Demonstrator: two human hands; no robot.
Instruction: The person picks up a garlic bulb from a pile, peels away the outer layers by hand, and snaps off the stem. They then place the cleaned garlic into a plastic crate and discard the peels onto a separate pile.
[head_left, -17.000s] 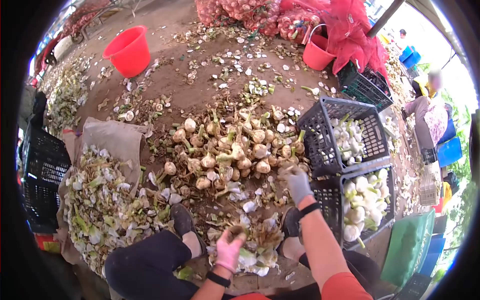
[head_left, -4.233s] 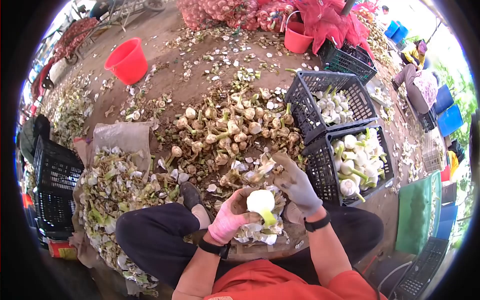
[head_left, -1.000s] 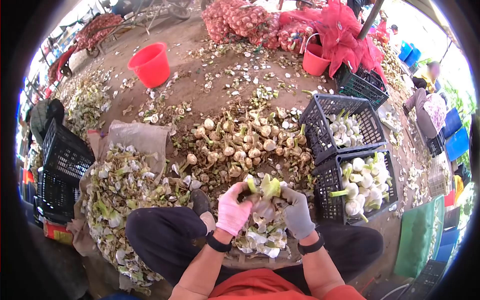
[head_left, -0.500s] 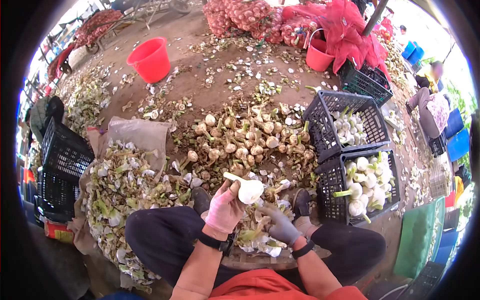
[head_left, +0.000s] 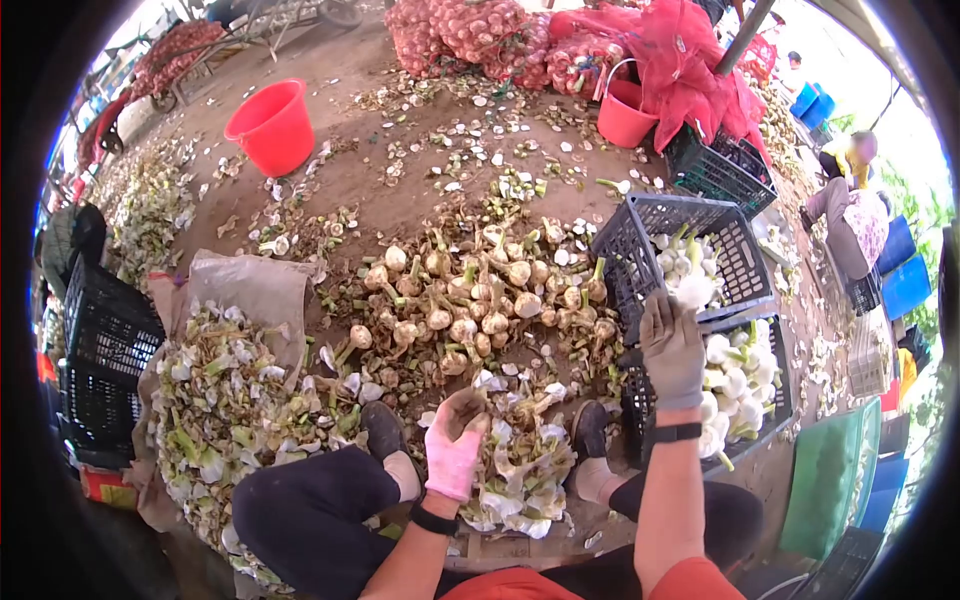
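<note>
My left hand (head_left: 455, 445), in a pink glove with dirty fingertips, is over a heap of garlic peelings (head_left: 520, 470) between my feet. Its fingers are loosely curved, thumb apart, and nothing shows in them. My right hand (head_left: 672, 345), in a grey glove, reaches over the edge between two black crates. At its fingertips is a white peeled garlic bulb (head_left: 693, 290), partly hidden by the fingers. Peeled bulbs with short stems lie in the far crate (head_left: 620, 270) and fill the near crate (head_left: 775, 425). A pile of unpeeled garlic (head_left: 480, 300) lies ahead on the ground.
Peelings (head_left: 220, 400) cover a sack at the left, beside stacked black crates (head_left: 105, 350). Two red buckets, one left (head_left: 272, 130) and one right (head_left: 625, 112), stand farther off. Red net bags of garlic (head_left: 460, 40) lie behind. A person (head_left: 850, 210) sits at the right.
The peeled garlic bulb was in my left hand; one is now at my right fingertips over the crates. My right hand has moved up and right; my left hand is lower. The view has shifted slightly.
</note>
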